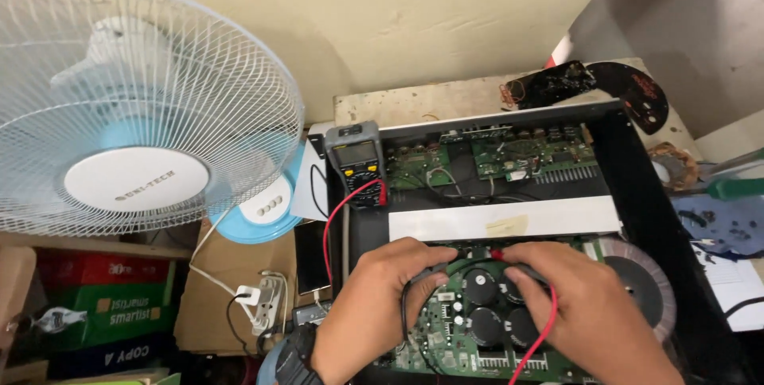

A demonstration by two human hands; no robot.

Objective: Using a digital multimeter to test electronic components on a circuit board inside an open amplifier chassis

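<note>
big white wire-caged desk fan with a pale blue base (135, 114) fills the 9 to 11 o'clock area. white power strip with plugs (267, 301) sits around 7, next to a brown cardboard box (231, 274). green and red cartons (95, 297) stacked at 8. green-handled screwdriver (736, 188) out at 3, black round printed disc (637, 91) at 1

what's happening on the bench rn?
A person has an opened black chassis in front of them. The left hand holds a black probe, the right hand a red probe; both tips sit on the green circuit board by the large black capacitors. Leads run to a multimeter propped at the chassis corner. A fan stands on the left.
</note>
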